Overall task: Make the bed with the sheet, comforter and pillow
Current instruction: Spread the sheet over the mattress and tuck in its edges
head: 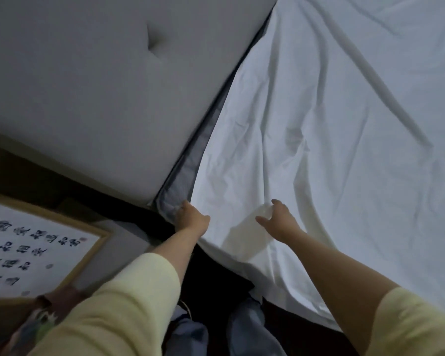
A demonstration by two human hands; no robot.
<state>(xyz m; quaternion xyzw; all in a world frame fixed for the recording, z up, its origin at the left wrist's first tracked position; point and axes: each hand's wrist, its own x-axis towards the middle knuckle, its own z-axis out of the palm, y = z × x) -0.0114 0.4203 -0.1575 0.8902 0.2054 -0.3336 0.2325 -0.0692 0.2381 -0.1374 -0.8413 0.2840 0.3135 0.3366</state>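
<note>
- Head view: the white sheet (pixel 332 129) covers the bed from the centre out to 3 o'clock, creased, with long folds running toward 1 o'clock. Its near edge hangs over the bed's side toward 5 o'clock.
- The sheet's corner sits at about 7 o'clock of centre, at the gap beside the grey padded headboard (pixel 88 86), which fills the 10 o'clock part.
- A strip of blue-grey fabric (pixel 188 173) shows in that gap, between headboard and sheet.
- Left hand (pixel 190 217): reaches forward at the sheet's corner, its fingers curled at the sheet's edge where it meets the blue-grey fabric. The fingertips are hidden, so I cannot tell whether its grip has closed on the cloth.
- Right hand (pixel 278 222): just at 3 o'clock of the left one, over the sheet, fingers spread and bent, thumb out toward 9 o'clock; the grip is wide and holds nothing. Whether it touches the cloth I cannot tell.
- Both forearms stretch toward 12 o'clock, in pale yellow sleeves (pixel 129 304).
- At 8 o'clock lies a framed calligraphy sheet (pixel 34 250).
</note>
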